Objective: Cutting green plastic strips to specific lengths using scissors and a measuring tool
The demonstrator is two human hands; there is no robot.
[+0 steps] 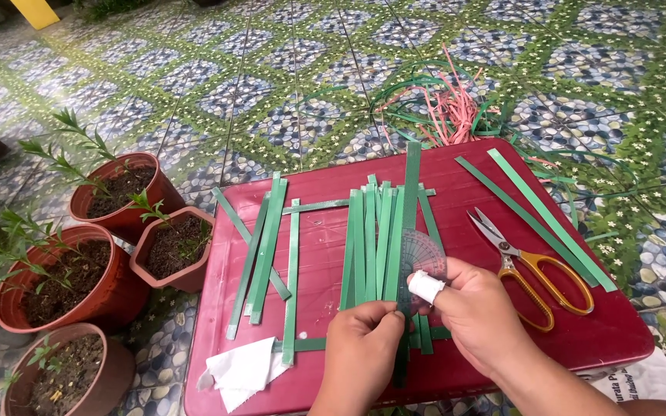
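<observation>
A dark red table [333,239] carries several flat green strips. My left hand [360,350] pinches the near ends of a bunch of green strips [375,239] laid side by side in the table's middle. My right hand [475,312], its forefinger wrapped in a white bandage, presses a clear protractor [422,256] flat on that same bunch. Another group of green strips [265,246] lies to the left, some crossing each other. Two long green strips [537,219] lie slanted at the right.
Yellow-handled scissors [529,270] lie open right of my hands. A white paper scrap [242,371] sits at the table's near left corner. Several terracotta pots [121,192] with small plants stand left of the table. Loose green and pink strips [449,108] lie heaped on the patterned floor behind.
</observation>
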